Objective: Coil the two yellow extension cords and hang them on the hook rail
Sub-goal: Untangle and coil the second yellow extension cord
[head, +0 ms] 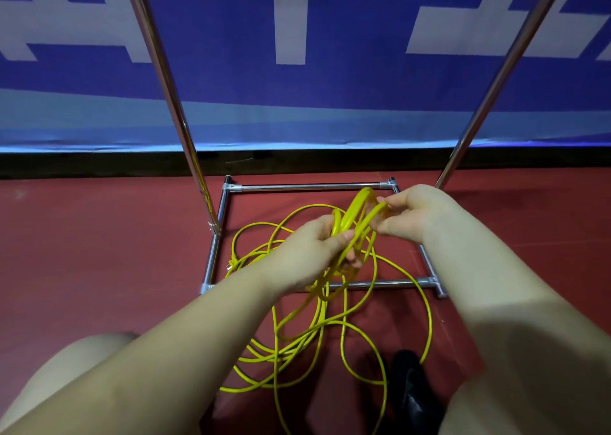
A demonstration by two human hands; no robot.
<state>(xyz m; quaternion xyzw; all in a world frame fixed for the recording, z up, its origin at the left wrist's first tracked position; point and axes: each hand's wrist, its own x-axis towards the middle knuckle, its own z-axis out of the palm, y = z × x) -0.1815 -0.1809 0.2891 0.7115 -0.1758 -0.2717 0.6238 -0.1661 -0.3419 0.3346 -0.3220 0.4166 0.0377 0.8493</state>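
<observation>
A long yellow cord [330, 322] lies in loose tangled loops on the red floor in front of me, running over the rack's base. My left hand [310, 252] grips a small bundle of coiled loops [355, 208] that stands up above it. My right hand [410, 213] pinches the top of one loop beside that bundle. Whether the loops belong to one cord or two cannot be told. The hook rail itself is out of frame.
A chrome rack has a rectangular base [310, 187] on the floor and two slanted uprights [172, 97] [496, 87]. Behind it hangs a blue and white banner [297, 71]. A black shoe [410, 388] and my knees sit at the bottom edge.
</observation>
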